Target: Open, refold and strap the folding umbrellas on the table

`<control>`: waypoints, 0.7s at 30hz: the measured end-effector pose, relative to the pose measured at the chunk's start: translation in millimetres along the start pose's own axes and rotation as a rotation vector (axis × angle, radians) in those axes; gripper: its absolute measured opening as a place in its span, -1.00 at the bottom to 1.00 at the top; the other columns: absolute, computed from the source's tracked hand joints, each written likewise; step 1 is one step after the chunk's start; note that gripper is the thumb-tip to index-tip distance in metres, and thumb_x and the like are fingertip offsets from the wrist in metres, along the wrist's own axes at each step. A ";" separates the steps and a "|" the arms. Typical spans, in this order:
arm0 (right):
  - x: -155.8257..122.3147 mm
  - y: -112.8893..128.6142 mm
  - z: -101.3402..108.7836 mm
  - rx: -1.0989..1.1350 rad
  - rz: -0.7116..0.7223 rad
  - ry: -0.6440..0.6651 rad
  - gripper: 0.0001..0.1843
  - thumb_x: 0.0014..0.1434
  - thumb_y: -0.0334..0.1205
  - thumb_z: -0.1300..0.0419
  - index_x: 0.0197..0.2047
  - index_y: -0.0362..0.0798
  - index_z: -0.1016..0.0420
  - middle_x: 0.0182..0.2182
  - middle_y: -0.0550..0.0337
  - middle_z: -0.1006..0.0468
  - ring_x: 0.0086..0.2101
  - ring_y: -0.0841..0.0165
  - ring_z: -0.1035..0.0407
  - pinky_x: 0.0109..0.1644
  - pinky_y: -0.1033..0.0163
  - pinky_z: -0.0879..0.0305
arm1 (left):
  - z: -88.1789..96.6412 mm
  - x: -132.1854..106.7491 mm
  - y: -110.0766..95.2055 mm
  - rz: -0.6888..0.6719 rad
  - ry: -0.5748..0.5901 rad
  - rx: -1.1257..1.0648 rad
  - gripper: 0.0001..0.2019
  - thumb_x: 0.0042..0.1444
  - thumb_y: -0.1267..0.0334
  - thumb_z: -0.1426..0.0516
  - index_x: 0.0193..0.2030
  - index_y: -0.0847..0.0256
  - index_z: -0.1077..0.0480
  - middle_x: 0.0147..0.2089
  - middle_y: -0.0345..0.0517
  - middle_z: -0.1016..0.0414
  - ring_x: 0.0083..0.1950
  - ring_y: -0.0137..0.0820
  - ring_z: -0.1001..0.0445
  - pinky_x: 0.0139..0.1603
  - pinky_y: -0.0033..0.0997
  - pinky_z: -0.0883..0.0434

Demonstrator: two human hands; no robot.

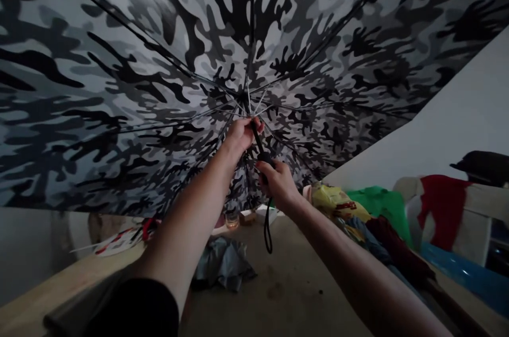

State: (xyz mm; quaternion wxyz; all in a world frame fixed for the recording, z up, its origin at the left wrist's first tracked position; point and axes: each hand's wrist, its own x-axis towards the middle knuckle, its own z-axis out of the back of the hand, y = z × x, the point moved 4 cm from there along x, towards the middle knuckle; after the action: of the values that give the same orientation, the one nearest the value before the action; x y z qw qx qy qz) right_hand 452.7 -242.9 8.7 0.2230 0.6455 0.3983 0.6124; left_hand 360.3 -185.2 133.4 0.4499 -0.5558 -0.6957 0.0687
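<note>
An open umbrella (159, 61) with a grey, white and black camouflage canopy fills the upper part of the view, its inside facing me. My left hand (240, 134) is closed round the black shaft just under the hub where the ribs meet. My right hand (278, 180) is wrapped round the black handle lower down. A black wrist strap (269, 231) dangles from the handle. Both arms reach forward, and the left one has a dark sleeve at the upper arm.
Below lies a wooden table (286, 284) with a crumpled grey cloth (225, 262), a small glass (231, 220) and small boxes (265, 214). A pile of bright bags and clothes (377, 220) sits at right, against a white wall (457, 124).
</note>
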 end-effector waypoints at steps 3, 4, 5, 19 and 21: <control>-1.2 3.4 -1.7 0.077 -0.029 0.019 -0.74 -0.09 -0.05 -0.18 -0.45 -0.02 -0.21 -0.76 0.45 -0.24 -0.77 0.58 0.05 -0.71 0.42 0.18 | -1.8 -2.7 -1.1 -0.010 0.002 0.014 -0.70 0.13 0.59 0.07 -0.54 0.30 -0.31 -0.58 -0.13 -0.33 -0.51 -0.50 -0.35 -0.12 -0.36 -0.45; -1.8 4.4 -1.8 0.096 -0.037 0.029 -0.74 -0.10 -0.06 -0.19 -0.45 -0.02 -0.21 -0.77 0.45 -0.24 -0.77 0.58 0.05 -0.72 0.42 0.19 | -3.1 -3.5 -1.6 -0.017 0.008 0.021 -0.70 0.14 0.58 0.07 -0.55 0.30 -0.30 -0.58 -0.14 -0.34 -0.51 -0.51 -0.35 -0.13 -0.37 -0.45; -2.4 5.9 -1.4 0.115 -0.045 0.036 -0.73 -0.11 -0.07 -0.20 -0.46 -0.02 -0.21 -0.77 0.46 -0.24 -0.77 0.59 0.05 -0.72 0.42 0.20 | -4.9 -4.5 -1.8 -0.023 0.013 0.027 -0.69 0.15 0.58 0.08 -0.55 0.30 -0.30 -0.58 -0.14 -0.33 -0.51 -0.51 -0.35 -0.14 -0.39 -0.45; 2.6 26.1 5.1 0.291 -0.041 0.077 -0.66 -0.15 -0.03 -0.25 -0.43 -0.01 -0.20 -0.78 0.44 -0.23 -0.78 0.60 0.08 -0.72 0.43 0.25 | -12.2 -36.1 14.4 0.192 0.133 0.048 -0.72 0.31 0.24 -0.01 -0.28 0.42 -0.42 -0.39 0.09 -0.54 -0.30 -0.29 -0.56 -0.12 -0.23 -0.49; -4.1 17.1 2.9 0.292 -0.063 0.091 -0.65 -0.14 -0.02 -0.25 -0.43 -0.01 -0.18 -0.78 0.45 -0.23 -0.78 0.60 0.08 -0.73 0.43 0.25 | -3.9 -35.8 13.6 0.243 0.106 0.039 -0.58 0.30 0.03 0.00 -0.19 0.45 -0.41 -0.36 0.14 -0.54 -0.29 -0.25 -0.57 -0.21 -0.24 -0.52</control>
State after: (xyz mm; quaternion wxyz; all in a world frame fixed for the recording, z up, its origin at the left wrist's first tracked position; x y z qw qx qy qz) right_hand 459.8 -255.6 19.0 0.1275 0.6297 0.5128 0.5694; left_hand 371.9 -211.6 107.9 0.4850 -0.6299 -0.5972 0.1066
